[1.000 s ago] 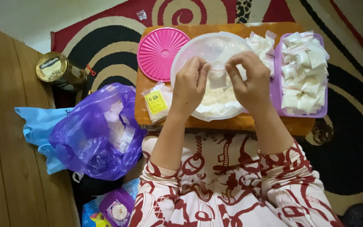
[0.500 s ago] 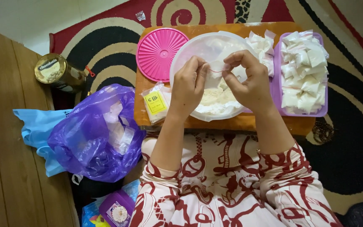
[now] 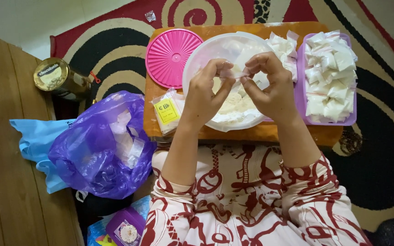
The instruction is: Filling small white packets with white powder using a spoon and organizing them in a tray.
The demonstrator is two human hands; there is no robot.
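Both hands meet over the white bowl (image 3: 233,82): the left hand (image 3: 206,93) and right hand (image 3: 270,86) pinch a small clear packet (image 3: 236,75) shut between closed fingers. If either pinch loosens, the packet's contents could spill back into the bowl or across the wooden tabletop (image 3: 261,133).

Two bare hands, left hand (image 3: 206,93) and right hand (image 3: 270,86), no rings or watch visible. Forearms uncovered up to wide sleeves (image 3: 178,200) ending near elbows. White garment printed with dark red chain, rope and scroll motifs, loose over lap.
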